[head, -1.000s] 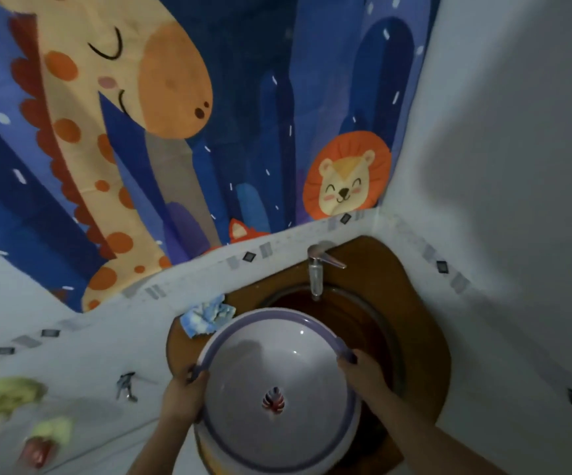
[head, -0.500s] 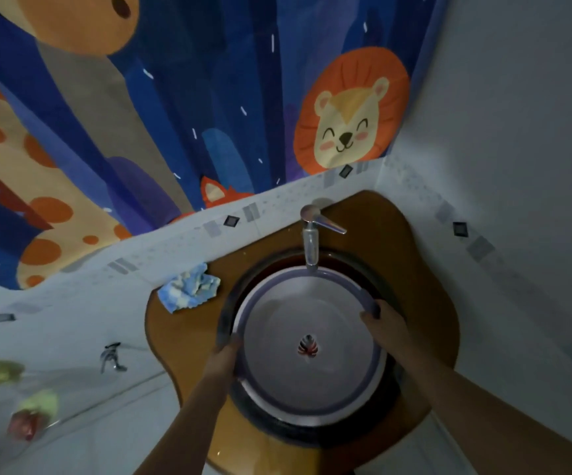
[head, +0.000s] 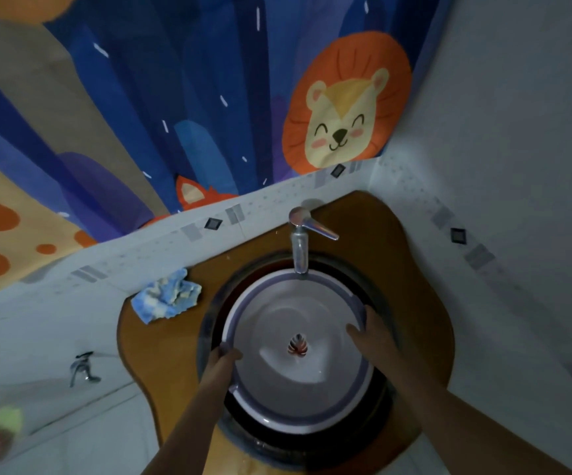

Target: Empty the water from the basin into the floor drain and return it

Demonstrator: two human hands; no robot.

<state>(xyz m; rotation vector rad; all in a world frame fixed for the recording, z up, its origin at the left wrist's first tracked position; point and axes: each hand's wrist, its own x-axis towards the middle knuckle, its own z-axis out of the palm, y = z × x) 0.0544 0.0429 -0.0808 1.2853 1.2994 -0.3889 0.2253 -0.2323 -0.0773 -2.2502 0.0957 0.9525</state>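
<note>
Lowered since a second ago, the basin [head: 298, 351] now sits level inside the sink [head: 385, 423] under the tap [head: 300, 248], left hand [head: 221, 359] and right hand [head: 371, 337] clasping opposite rims, equally near, so release is straight outward.

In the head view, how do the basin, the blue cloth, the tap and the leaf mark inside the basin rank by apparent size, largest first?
1. basin, clearly largest.
2. blue cloth and tap: they cover similar areas, so I do not rank them.
3. leaf mark, smallest.
</note>
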